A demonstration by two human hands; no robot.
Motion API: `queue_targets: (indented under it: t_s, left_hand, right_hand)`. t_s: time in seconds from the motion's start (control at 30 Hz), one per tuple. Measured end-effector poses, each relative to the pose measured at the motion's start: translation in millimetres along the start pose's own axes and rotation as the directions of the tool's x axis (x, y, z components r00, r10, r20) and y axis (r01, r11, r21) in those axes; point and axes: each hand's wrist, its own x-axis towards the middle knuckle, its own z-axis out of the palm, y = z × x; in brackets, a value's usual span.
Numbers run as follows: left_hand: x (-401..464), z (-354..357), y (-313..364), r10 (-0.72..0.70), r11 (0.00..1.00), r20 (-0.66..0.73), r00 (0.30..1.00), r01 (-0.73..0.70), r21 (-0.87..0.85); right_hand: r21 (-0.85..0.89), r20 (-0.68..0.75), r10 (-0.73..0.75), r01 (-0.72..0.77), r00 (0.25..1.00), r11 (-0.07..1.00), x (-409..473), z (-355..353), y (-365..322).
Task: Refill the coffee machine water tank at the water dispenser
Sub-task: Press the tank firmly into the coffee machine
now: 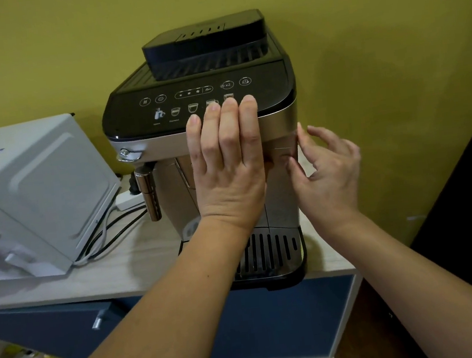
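Coffee machine [199,100] stands on the pale wooden counter [139,266] against the olive wall, with both my hands on its front. I see my left hand [227,162] pressed flat against the silver front, fingers straight and together, tips reaching the black control panel [190,98]; it grips nothing. My right hand [327,168] is at the machine's right front corner, fingers loosely spread and curled, fingertips touching the edge, nothing held. I cannot make out the water tank itself. Below sits the slotted drip tray [269,251]. A white microwave [33,196] sits to the left, cables [111,234] running between them.
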Motion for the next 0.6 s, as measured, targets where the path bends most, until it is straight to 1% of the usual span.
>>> queue_targets:
  t_s: [0.17, 0.3, 0.43, 0.53, 0.6]
  left_hand:
    - [0, -3, 1, -0.015, 0.999, 0.031, 0.999, 0.016, -0.038]
    - [-1, -4, 0, -0.018, 1.0, 0.061, 0.998, 0.018, -0.002]
    - [0, -4, 0, -0.011, 1.0, 0.068, 0.998, 0.01, 0.015]
    - [0, -5, -1, -0.002, 1.0, 0.074, 0.997, -0.001, 0.03]
    - [1, -8, 0, -0.004, 0.999, 0.097, 0.995, -0.001, 0.05]
  right_hand:
    - [0.014, 0.006, -0.003, 0.003, 1.0, 1.0, 0, -1, -2]
    - [0.05, 0.002, 0.009, -0.009, 1.0, 0.999, -1, -3, -4]
    - [0.041, 0.018, 0.025, -0.025, 1.0, 0.999, -1, -2, -3]
    - [0.033, 0.084, 0.061, -0.064, 0.995, 0.997, -1, -4, -3]
    - [0.011, 0.173, 0.088, -0.091, 0.981, 0.996, 2, -11, -7]
